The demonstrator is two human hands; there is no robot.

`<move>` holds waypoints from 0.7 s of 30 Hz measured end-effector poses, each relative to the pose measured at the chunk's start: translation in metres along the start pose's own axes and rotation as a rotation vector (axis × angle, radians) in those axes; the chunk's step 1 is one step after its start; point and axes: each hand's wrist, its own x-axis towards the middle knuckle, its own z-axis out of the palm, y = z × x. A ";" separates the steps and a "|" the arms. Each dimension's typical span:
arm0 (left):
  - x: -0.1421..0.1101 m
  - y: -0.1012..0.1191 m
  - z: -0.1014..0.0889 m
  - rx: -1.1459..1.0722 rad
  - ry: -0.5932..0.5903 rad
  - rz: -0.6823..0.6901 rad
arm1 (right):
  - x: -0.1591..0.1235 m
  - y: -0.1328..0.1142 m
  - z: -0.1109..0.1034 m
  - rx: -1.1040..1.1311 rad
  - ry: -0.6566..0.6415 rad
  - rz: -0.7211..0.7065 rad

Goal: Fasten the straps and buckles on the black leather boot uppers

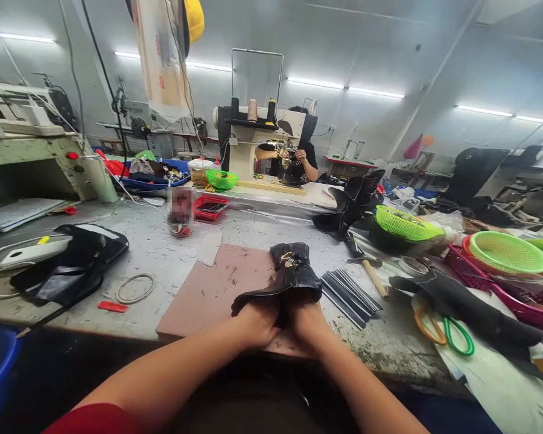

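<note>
The boot (301,278) has its buckle (289,261) on but no sole showing; left hand (259,323) and right hand (306,318) reach under it, each grip's closure hidden.

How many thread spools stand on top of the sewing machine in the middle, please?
3: a black spool on the left, a beige spool in the middle and a dark spool with yellow at its top on the right; more could be hidden behind them.
</note>
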 end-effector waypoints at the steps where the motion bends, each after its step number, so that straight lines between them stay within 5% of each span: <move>1: -0.009 -0.001 0.002 -0.022 0.019 0.014 | -0.020 -0.004 0.000 -0.003 -0.023 -0.004; 5: -0.043 -0.003 0.008 -0.101 0.003 0.062 | -0.067 -0.022 -0.016 -0.002 -0.105 -0.001; 9: -0.058 0.000 0.004 -0.070 -0.053 0.035 | -0.047 -0.028 -0.043 0.075 -0.206 0.064; 14: -0.040 0.005 -0.006 0.002 0.050 0.021 | -0.007 -0.022 -0.046 0.106 -0.117 0.242; 21: -0.012 0.000 0.003 0.091 0.104 -0.035 | -0.010 -0.014 -0.034 0.175 -0.181 0.179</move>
